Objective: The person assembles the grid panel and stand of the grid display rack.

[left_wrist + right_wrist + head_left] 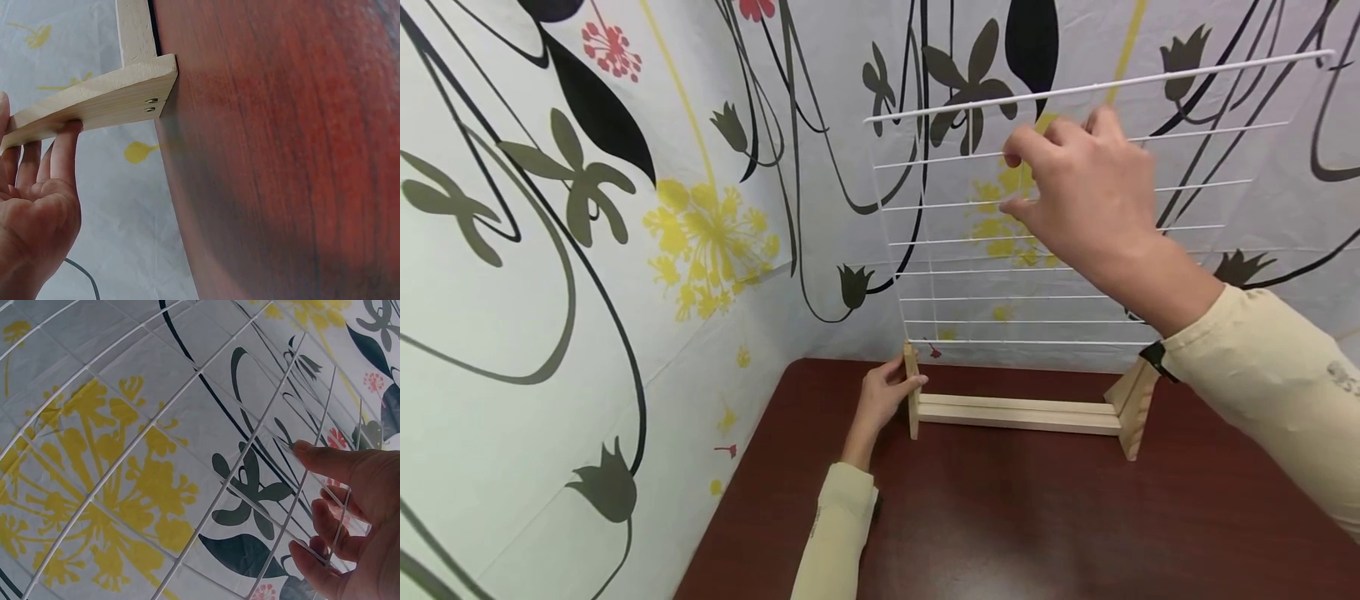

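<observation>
Reddish-brown tabletop point(1000, 517), hands point(883, 396) point(1097, 192) at wooden stand point(1015, 421), white rack point(955, 242)

PLACE: indoor corner, homelike in look, though exact room type could not be told | LANDMARK: reddish-brown wood-grain table point(1000, 508) stood there | SIGNS: creased white covering point(715, 237), printed with large flowers and leaves, rose behind and left of the table

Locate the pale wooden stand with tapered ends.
In the head view, the pale wooden stand sits right of centre on the red-brown table, beneath the white wire grid; the left hand grips its left end.
</observation>
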Demonstrator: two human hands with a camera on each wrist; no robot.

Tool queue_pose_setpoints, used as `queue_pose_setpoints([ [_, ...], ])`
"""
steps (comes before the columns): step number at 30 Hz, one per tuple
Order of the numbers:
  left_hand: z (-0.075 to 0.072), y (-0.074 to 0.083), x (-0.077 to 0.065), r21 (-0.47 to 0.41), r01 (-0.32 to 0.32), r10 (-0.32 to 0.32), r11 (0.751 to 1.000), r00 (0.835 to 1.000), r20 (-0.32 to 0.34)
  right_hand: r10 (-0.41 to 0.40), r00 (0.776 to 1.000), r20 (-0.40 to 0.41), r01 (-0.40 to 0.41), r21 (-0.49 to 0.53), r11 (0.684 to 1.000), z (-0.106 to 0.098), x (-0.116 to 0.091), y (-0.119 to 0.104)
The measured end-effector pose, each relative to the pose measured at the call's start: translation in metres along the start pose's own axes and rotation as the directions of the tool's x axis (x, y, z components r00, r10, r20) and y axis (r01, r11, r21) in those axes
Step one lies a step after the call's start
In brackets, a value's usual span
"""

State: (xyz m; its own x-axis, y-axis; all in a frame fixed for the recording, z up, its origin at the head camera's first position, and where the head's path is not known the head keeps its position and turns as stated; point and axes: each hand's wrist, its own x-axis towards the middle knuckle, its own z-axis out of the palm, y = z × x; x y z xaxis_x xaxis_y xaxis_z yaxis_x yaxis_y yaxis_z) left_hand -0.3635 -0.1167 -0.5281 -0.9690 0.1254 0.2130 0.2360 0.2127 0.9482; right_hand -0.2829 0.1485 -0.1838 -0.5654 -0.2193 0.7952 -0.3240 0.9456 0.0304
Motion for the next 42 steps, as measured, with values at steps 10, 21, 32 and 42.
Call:
queue_pose_setpoints([
  [10,0.002,-0.002,0.002,0.007,0.001,-0.001,1.0,1.0,-0.004,0.007,1.0,0.019,-0.007,0.003,1.0,0.007,-0.001,0.001],
  [21,0.001,-0.002,0.001,0.01,0.005,-0.005,1.0,1.0,0.001,0.005,0.999,0.035,-0.006,0.018,1.0,0.01,-0.002,0.004],
  [32,0.001,-0.002,0.001,0.003,0.0,0.0,1.0,1.0,-0.003,0.017,0.998,0.055,-0.018,0.015,1.0,0.012,0.001,0.002],
  [42,0.001,-0.002,0.0,0.008,0.029,-0.029,1.0,0.999,-0.015,0.031,0.995,0.097,-0.034,0.02,0.999,0.017,-0.003,0.006],
])
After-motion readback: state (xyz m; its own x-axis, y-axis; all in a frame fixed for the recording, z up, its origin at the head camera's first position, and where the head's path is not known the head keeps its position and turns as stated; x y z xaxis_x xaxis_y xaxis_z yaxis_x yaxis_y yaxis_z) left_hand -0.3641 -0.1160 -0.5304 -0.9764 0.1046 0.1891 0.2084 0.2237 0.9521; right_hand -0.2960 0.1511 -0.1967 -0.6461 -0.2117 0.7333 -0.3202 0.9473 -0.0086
